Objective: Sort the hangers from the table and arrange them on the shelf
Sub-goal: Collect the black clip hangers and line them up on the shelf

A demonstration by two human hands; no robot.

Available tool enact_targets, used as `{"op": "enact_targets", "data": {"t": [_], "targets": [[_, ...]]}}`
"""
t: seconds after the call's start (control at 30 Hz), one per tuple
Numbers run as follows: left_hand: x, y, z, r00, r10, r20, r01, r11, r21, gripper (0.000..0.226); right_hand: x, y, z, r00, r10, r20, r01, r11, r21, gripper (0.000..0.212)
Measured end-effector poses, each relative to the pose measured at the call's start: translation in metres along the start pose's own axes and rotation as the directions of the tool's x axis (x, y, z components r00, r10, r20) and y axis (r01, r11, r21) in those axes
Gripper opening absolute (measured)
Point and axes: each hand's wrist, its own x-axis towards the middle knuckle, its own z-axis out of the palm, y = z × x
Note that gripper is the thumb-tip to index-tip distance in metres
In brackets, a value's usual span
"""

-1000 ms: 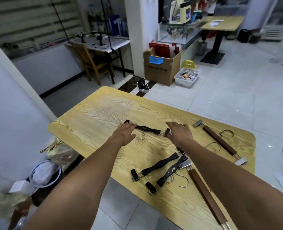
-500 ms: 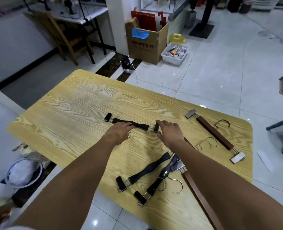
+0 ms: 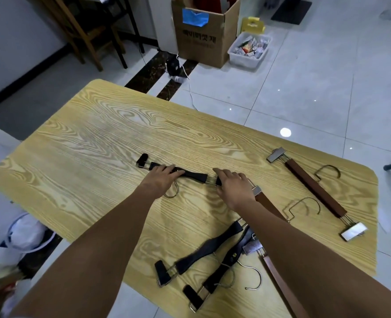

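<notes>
A black clip hanger (image 3: 195, 176) lies across the middle of the yellow wooden table (image 3: 98, 145). My left hand (image 3: 160, 180) grips its bar left of centre, above the metal hook. Fingers of my right hand (image 3: 233, 187) curl over the hanger's right clip. Two more black clip hangers (image 3: 203, 249) (image 3: 222, 269) lie crossed near the front edge. One brown wooden clip hanger (image 3: 316, 189) lies at the right. A second brown hanger (image 3: 265, 200) is partly hidden under my right forearm, and a third brown hanger (image 3: 279, 281) lies by the front edge.
On the floor beyond the table stand a cardboard box (image 3: 201, 37), a white bin of small items (image 3: 249, 51) and a wooden chair (image 3: 86, 31). A cable (image 3: 190, 88) trails near the table's far edge. A white bag (image 3: 27, 232) sits at the left.
The view has tilted down and closer to the table. My left hand has slid from the hanger's left end toward its middle, uncovering the left clip. My right hand stays on the right clip.
</notes>
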Motion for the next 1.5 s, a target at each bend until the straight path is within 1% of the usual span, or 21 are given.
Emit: {"op": "enact_targets", "data": {"t": [0.13, 0.23, 0.33, 0.47, 0.57, 0.73, 0.87, 0.93, 1.03, 1.2, 1.27, 1.33, 1.4, 1.5], "targets": [[0.010, -0.003, 0.004, 0.999, -0.035, 0.014, 0.036, 0.999, -0.014, 0.080, 0.004, 0.001, 0.001, 1.000, 0.011, 0.003, -0.011, 1.000, 0.016, 0.058], [0.012, -0.001, 0.008, 0.998, -0.061, -0.001, 0.060, 0.997, -0.038, 0.082, 0.006, 0.002, 0.001, 1.000, 0.016, 0.010, -0.016, 1.000, 0.016, 0.058], [0.008, -0.002, 0.015, 0.997, -0.077, -0.028, 0.076, 0.996, -0.044, 0.076, 0.009, 0.002, 0.002, 1.000, 0.014, 0.008, -0.014, 1.000, 0.018, 0.057], [-0.008, -0.007, 0.020, 0.995, -0.086, -0.046, 0.087, 0.996, 0.012, 0.065, 0.011, 0.000, -0.001, 1.000, 0.009, -0.017, -0.009, 1.000, -0.011, 0.053], [-0.024, -0.012, 0.027, 0.991, -0.129, -0.026, 0.130, 0.991, 0.035, 0.064, 0.010, -0.006, -0.003, 1.000, -0.007, -0.029, 0.006, 1.000, -0.016, 0.052], [-0.048, -0.018, 0.046, 0.972, -0.232, 0.040, 0.230, 0.972, 0.049, 0.073, 0.005, -0.022, -0.005, 0.999, -0.041, -0.031, 0.040, 0.999, -0.034, 0.050], [-0.060, -0.011, 0.047, 0.965, -0.250, 0.077, 0.247, 0.968, 0.049, 0.071, 0.001, -0.033, 0.000, 0.997, -0.067, -0.031, 0.066, 0.997, -0.046, 0.049], [-0.064, -0.005, 0.049, 0.961, -0.259, 0.094, 0.259, 0.966, 0.006, 0.066, -0.002, -0.038, 0.002, 0.996, -0.081, -0.028, 0.080, 0.995, -0.051, 0.048], [-0.067, 0.006, 0.048, 0.947, -0.288, 0.140, 0.306, 0.943, -0.129, 0.060, -0.007, -0.042, 0.004, 0.995, -0.095, -0.038, 0.093, 0.994, -0.058, 0.047], [-0.072, 0.028, 0.034, 0.913, -0.334, 0.235, 0.400, 0.848, -0.349, 0.058, -0.012, -0.045, 0.003, 0.995, -0.087, -0.051, 0.084, 0.995, -0.055, 0.046], [-0.071, 0.038, 0.029, 0.917, -0.319, 0.239, 0.393, 0.821, -0.413, 0.058, -0.014, -0.044, 0.002, 0.995, -0.083, -0.054, 0.080, 0.995, -0.061, 0.046], [-0.070, 0.046, 0.026, 0.940, -0.278, 0.199, 0.339, 0.834, -0.436, 0.052, -0.016, -0.042, 0.002, 0.995, -0.080, -0.057, 0.076, 0.994, -0.074, 0.046], [-0.071, 0.052, 0.024, 0.956, -0.247, 0.157, 0.289, 0.877, -0.384, 0.049, -0.018, -0.040, 0.002, 0.995, -0.075, -0.063, 0.070, 0.994, -0.084, 0.046], [-0.071, 0.051, 0.028, 0.979, -0.199, 0.044, 0.204, 0.965, -0.163, 0.065, -0.022, -0.035, 0.004, 0.996, -0.065, -0.067, 0.060, 0.995, -0.076, 0.045]]}}
